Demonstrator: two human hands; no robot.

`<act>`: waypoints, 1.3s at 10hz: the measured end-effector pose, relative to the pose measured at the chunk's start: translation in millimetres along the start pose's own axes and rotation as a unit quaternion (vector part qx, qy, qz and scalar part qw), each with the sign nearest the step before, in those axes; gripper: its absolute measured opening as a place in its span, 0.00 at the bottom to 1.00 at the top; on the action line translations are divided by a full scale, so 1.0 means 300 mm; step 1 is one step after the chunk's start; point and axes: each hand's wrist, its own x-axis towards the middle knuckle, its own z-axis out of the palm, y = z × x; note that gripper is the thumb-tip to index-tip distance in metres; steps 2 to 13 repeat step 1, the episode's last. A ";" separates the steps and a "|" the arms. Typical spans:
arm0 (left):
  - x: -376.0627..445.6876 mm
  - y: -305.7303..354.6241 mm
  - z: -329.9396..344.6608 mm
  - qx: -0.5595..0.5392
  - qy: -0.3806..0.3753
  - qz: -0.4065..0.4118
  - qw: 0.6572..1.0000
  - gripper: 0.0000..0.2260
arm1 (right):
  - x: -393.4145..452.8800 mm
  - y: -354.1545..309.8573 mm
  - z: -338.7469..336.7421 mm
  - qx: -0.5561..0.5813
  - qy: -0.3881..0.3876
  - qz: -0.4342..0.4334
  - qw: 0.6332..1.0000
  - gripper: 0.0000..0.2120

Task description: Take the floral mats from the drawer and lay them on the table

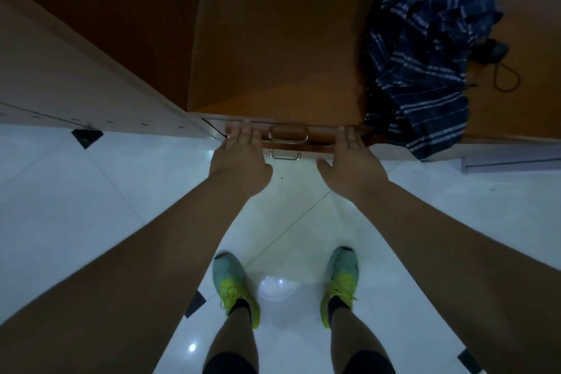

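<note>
I look straight down at a brown wooden drawer front (318, 135) under the tabletop (273, 48). A brass handle (288, 133) sits on the top drawer, and a second handle (285, 155) shows just below it. My left hand (243, 155) lies flat with straight fingers against the drawer front, left of the handle. My right hand (352, 158) presses flat on the same front, right of the handle. Both hands hold nothing. No floral mats are in view; the drawer's inside is hidden.
A dark blue checked cloth (425, 48) lies crumpled on the tabletop at the right and hangs over its front edge. A black cable (504, 76) lies beside it. A tall wooden cabinet (76, 70) stands at the left. My feet in green shoes (233, 285) stand on white floor tiles.
</note>
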 end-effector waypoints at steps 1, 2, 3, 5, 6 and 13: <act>-0.124 0.059 -0.113 -0.013 0.059 0.014 0.998 0.34 | -0.132 -0.056 -0.159 0.015 0.054 -0.010 0.998 0.40; -0.124 0.059 -0.113 -0.013 0.059 0.014 0.998 0.34 | -0.132 -0.056 -0.159 0.015 0.054 -0.010 0.998 0.40; -0.124 0.059 -0.113 -0.013 0.059 0.014 0.998 0.34 | -0.132 -0.056 -0.159 0.015 0.054 -0.010 0.998 0.40; -0.124 0.059 -0.113 -0.013 0.059 0.014 0.998 0.34 | -0.132 -0.056 -0.159 0.015 0.054 -0.010 0.998 0.40; -0.124 0.059 -0.113 -0.013 0.059 0.014 0.998 0.34 | -0.132 -0.056 -0.159 0.015 0.054 -0.010 0.998 0.40; -0.124 0.059 -0.113 -0.013 0.059 0.014 0.998 0.34 | -0.132 -0.056 -0.159 0.015 0.054 -0.010 0.998 0.40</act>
